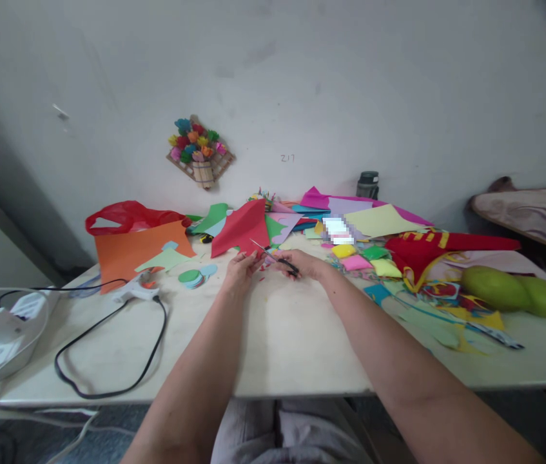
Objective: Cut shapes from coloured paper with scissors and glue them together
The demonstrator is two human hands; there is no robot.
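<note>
My right hand [304, 261] is closed round the black handles of a pair of scissors [291, 267], whose slim blades point up and to the left. Just left of them, my left hand [241, 269] pinches a small piece of red paper [256, 254] between its fingertips. The blades pass close to that piece; whether they touch it is too small to tell. Behind both hands lies a large sheet of red paper [243, 227], and tiny red scraps are scattered on the table below my fingers. To the left are green and light blue paper circles [190, 277].
An orange sheet [142, 248] and a red plastic bag [130, 216] lie at the back left. A black cable [72, 380] loops across the white table [296, 348] beside a power strip [6, 345]. Coloured packets [356, 262], paper scraps and a green gourd-shaped object [509, 291] are on the right.
</note>
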